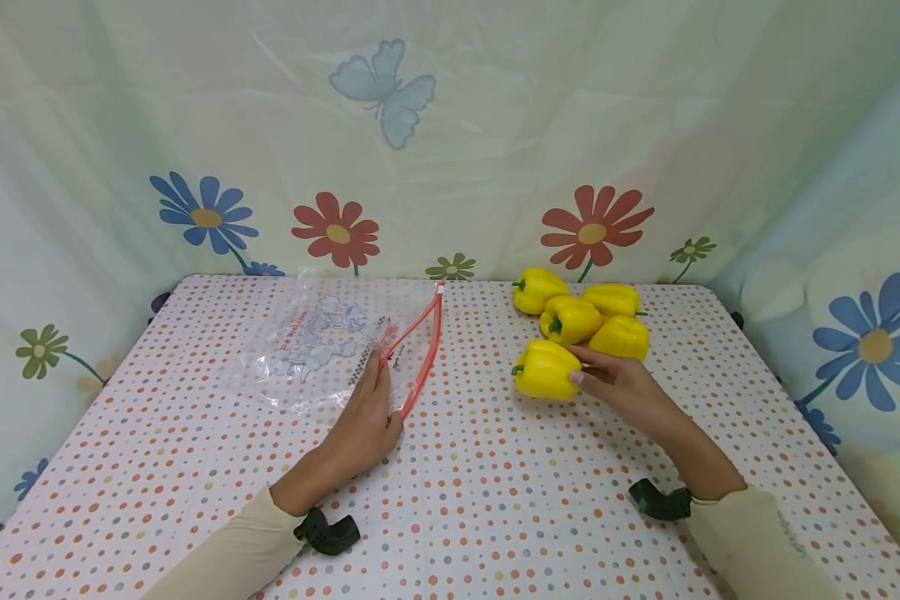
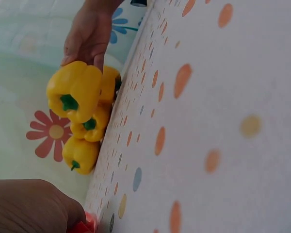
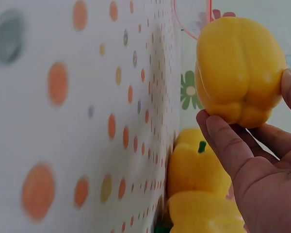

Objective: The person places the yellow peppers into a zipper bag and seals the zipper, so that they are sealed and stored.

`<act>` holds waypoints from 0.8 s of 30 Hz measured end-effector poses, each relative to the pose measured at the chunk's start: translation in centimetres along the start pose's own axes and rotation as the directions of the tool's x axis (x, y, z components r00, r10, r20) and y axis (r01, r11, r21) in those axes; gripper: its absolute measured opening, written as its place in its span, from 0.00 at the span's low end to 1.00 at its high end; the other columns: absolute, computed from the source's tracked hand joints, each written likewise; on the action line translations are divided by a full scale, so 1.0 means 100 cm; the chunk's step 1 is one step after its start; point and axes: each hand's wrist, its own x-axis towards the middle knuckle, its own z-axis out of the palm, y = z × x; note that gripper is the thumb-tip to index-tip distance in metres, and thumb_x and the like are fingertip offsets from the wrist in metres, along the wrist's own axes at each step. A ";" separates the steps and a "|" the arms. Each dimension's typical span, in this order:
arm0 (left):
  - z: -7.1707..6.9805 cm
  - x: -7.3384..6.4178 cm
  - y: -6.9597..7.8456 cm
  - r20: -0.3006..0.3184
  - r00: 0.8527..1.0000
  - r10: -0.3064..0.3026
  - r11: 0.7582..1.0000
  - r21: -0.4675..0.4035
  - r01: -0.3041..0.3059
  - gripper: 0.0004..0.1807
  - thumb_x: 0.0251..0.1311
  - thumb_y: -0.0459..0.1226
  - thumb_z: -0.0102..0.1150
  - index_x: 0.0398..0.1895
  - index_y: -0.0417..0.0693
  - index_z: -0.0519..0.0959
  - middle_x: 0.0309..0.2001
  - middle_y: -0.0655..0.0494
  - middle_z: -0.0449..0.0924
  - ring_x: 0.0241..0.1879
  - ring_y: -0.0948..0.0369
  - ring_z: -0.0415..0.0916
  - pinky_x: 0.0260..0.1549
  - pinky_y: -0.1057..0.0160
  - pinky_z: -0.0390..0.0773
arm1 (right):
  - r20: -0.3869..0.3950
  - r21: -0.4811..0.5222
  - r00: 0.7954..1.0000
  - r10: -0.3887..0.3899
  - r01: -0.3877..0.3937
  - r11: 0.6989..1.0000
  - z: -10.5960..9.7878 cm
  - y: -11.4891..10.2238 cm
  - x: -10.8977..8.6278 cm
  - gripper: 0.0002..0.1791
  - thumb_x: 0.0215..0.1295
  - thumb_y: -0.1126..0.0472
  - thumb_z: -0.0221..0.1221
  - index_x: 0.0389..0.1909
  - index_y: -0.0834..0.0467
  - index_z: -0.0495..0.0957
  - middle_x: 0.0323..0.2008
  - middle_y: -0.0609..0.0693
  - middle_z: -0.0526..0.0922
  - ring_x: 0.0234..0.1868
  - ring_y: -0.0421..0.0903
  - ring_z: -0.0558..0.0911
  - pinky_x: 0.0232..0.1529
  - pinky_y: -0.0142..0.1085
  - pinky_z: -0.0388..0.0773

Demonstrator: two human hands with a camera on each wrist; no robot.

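Note:
My right hand [image 1: 622, 392] holds a yellow bell pepper [image 1: 545, 370] between thumb and fingertips, its green stem pointing left. In the right wrist view this pepper [image 3: 240, 68] is raised off the tabletop. Behind it several more yellow bell peppers [image 1: 618, 337] sit in a cluster. My left hand [image 1: 367, 425] grips the near part of the mouth of a clear plastic zip bag [image 1: 318, 342] with a red zip edge and printed drawings. The bag lies flat, its mouth turned toward the peppers and parted. In the left wrist view the red edge [image 2: 85, 225] shows at my curled fingers.
A white cloth with coloured dots covers the table [image 1: 480, 500]. Behind the table hangs a pale curtain [image 1: 487, 125] printed with flowers and a butterfly; it also runs along both sides. A black wrist mount [image 1: 326, 532] sits at each sleeve cuff.

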 end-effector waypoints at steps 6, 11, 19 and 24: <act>0.001 0.001 0.000 0.010 1.000 -0.020 1.000 -0.005 0.020 0.42 0.63 0.31 0.50 0.73 0.29 0.40 0.76 0.40 0.27 0.74 0.51 0.30 0.68 0.50 0.49 | 0.000 0.008 1.000 -0.018 0.018 1.000 0.013 -0.010 0.013 0.33 0.71 0.49 0.56 0.71 0.59 0.63 0.67 0.58 0.67 0.61 0.57 0.73 0.55 0.43 0.74; 0.001 0.001 0.000 0.002 1.000 -0.021 1.000 -0.010 0.021 0.42 0.62 0.31 0.51 0.74 0.28 0.41 0.76 0.40 0.27 0.74 0.51 0.30 0.68 0.50 0.48 | 0.003 0.027 1.000 -0.023 0.023 0.999 0.024 -0.016 0.025 0.32 0.70 0.49 0.57 0.71 0.58 0.64 0.67 0.56 0.69 0.60 0.55 0.74 0.55 0.43 0.74; 0.001 0.001 -0.001 0.005 1.000 -0.007 1.000 0.001 0.007 0.42 0.63 0.31 0.51 0.73 0.27 0.41 0.76 0.39 0.27 0.74 0.49 0.30 0.67 0.48 0.50 | 0.015 0.037 1.000 0.015 -0.016 0.999 0.042 -0.025 0.043 0.33 0.68 0.46 0.59 0.71 0.52 0.65 0.66 0.51 0.70 0.58 0.50 0.76 0.54 0.42 0.75; 0.001 0.001 -0.001 0.010 1.000 -0.020 1.000 0.005 0.020 0.42 0.63 0.32 0.51 0.73 0.28 0.42 0.77 0.41 0.27 0.74 0.49 0.32 0.67 0.48 0.50 | 0.028 0.050 1.000 0.008 -0.010 0.999 0.054 -0.031 0.054 0.32 0.68 0.48 0.59 0.71 0.52 0.66 0.64 0.51 0.72 0.57 0.50 0.76 0.54 0.43 0.75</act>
